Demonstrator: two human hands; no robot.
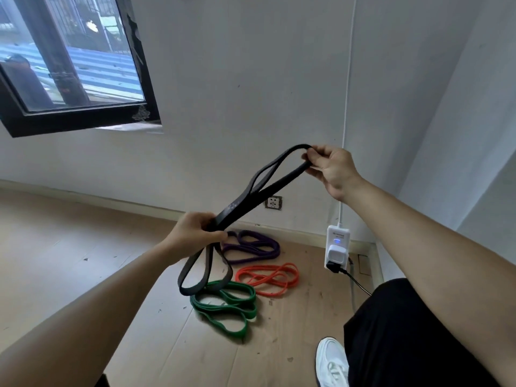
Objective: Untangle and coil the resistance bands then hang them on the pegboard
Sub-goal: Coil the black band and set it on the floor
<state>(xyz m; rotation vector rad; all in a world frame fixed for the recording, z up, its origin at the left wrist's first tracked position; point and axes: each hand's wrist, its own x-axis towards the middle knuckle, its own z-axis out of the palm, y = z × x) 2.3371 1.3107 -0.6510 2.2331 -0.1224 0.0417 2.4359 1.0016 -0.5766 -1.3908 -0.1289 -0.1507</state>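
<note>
Wooden floor (pixel 69 247) lies open leftward, white wall (pixel 251 79) ahead. The black rubber resistance band (pixel 234 209), midair, slants from the left hand (pixel 195 230) gripping its strands up to the right hand (pixel 332 169) pinching its loop.

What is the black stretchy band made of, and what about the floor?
The black band: probably rubber or latex, matte; it flexes into loops and sags below the left hand. The floor: wood-look planks, maybe laminate; seams and grain show.
</note>
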